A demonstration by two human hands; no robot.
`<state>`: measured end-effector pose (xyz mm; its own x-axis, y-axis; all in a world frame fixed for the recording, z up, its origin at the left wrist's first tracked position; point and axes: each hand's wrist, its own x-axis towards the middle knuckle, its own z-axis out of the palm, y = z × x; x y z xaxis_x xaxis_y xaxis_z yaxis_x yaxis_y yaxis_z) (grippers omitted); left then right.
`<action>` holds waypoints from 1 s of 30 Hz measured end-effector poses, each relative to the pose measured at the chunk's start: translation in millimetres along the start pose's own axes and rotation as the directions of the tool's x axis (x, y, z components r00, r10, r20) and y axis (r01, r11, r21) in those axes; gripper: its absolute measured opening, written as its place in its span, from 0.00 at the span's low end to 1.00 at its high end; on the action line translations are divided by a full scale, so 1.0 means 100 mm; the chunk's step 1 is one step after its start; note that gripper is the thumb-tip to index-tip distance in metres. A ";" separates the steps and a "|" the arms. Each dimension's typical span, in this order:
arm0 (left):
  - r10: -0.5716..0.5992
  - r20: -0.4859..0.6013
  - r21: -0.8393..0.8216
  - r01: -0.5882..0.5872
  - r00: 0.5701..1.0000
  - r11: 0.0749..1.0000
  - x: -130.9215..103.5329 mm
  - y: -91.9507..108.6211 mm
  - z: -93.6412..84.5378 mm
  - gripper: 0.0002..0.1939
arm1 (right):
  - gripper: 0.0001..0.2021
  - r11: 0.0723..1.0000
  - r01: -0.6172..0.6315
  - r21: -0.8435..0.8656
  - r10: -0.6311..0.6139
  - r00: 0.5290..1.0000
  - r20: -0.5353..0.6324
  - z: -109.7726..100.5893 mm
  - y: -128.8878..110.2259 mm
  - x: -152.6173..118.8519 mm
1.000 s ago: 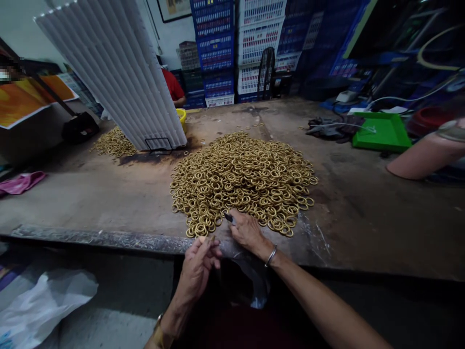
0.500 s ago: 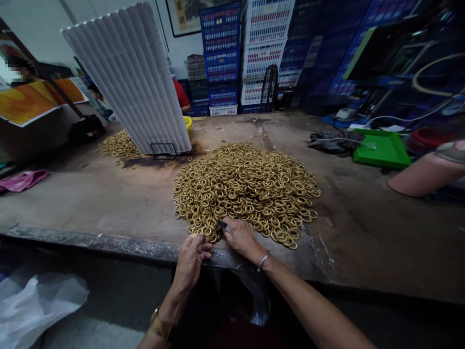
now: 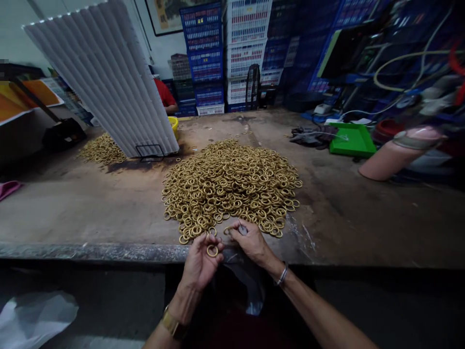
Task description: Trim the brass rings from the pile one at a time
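Note:
My left hand (image 3: 200, 259) is turned partly palm up at the table's front edge, its fingers curled round a brass-coloured ring (image 3: 212, 255). Beside it, my right hand (image 3: 256, 246) pinches another ring (image 3: 225, 231) between thumb and finger. The same hand also carries a small dark tool (image 3: 242, 230) with a thin tip; its kind is unclear. Both hands are just in front of a large heap of similar rings (image 3: 232, 179), and a few loose ones lie close to the left fingertips.
A tall white corrugated panel (image 3: 105, 77) leans on a black wire stand (image 3: 150, 154), with a second ring pile (image 3: 103, 149) behind it. Rightward are a green tray (image 3: 354, 140), a pink bottle (image 3: 395, 152) and a dark cloth (image 3: 310, 137). A person's red sleeve (image 3: 165, 94) shows beyond the panel.
My left hand has turned palm upward, showing a ring in its fingers. My right hand has drawn back from the heap with a ring pinched. The whole view has swung to the right.

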<state>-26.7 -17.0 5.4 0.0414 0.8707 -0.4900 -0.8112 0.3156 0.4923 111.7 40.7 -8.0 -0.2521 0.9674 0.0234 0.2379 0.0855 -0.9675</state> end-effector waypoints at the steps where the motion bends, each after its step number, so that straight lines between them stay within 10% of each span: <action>1: 0.012 -0.021 0.024 -0.012 1.000 1.000 0.01 -0.03 0.02 0.09 | 0.05 1.000 0.005 -0.005 -0.005 1.000 -0.005 -0.01 0.00 -0.03; 8: 0.221 0.069 0.454 -0.228 0.973 0.862 -0.01 -0.17 0.08 0.14 | 0.05 0.980 0.157 -0.124 -0.156 0.988 0.015 -0.03 -0.02 -0.14; 16: 0.242 0.122 0.705 -0.256 0.963 0.661 -0.04 -0.18 0.03 0.15 | 0.10 0.998 -0.009 -0.057 0.014 0.995 0.098 0.01 -0.01 -0.12; 30: 0.121 0.190 0.455 -0.197 0.974 0.868 -0.05 -0.23 -0.01 0.13 | 0.08 0.995 -0.096 -0.039 0.097 0.994 0.041 0.01 0.02 -0.08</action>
<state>-8.7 -28.8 -4.7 0.0531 0.9582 -0.2810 -0.4472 0.2744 0.8513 113.3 33.0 -10.2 -0.2664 0.9604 -0.0813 0.2974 0.0016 -0.9547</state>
